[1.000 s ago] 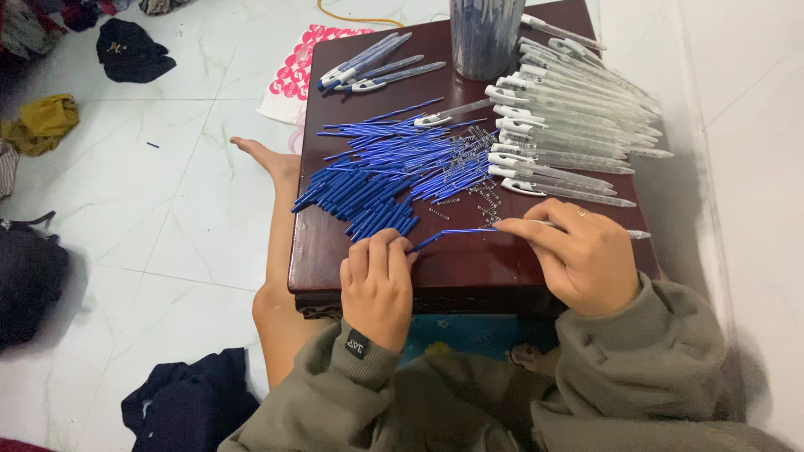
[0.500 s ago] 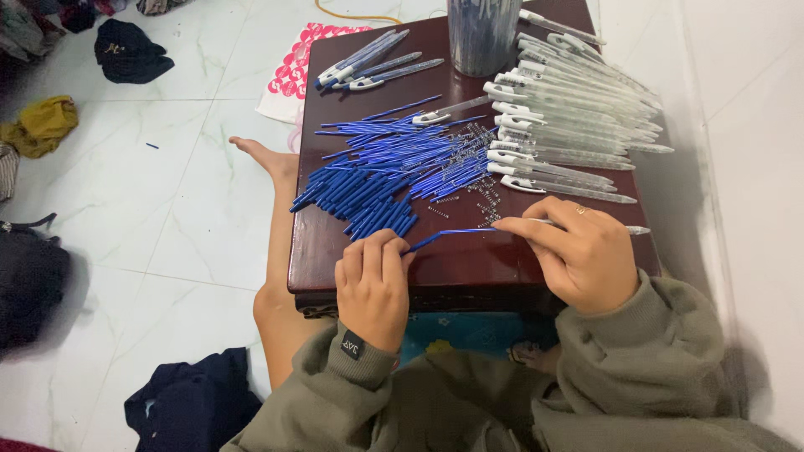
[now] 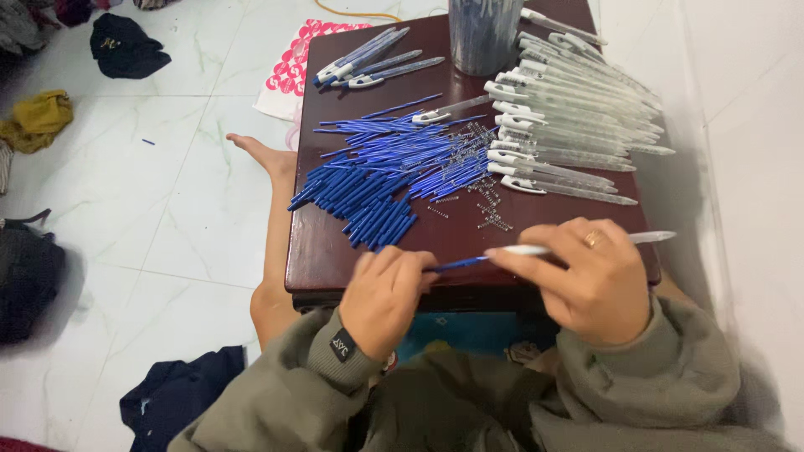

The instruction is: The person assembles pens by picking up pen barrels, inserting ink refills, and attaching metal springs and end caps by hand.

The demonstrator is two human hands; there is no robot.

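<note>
Over table edge [image 3: 469, 280]: both hands' fingers pinch pen [image 3: 586, 243], axis left-right, tip right.

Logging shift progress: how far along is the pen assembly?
Done: a few assembled pens lie at the table's far left. In hand: the left hand feeds a blue refill into a clear barrel held by the right hand. Left: a large refill pile, scattered springs and many empty barrels.
</note>
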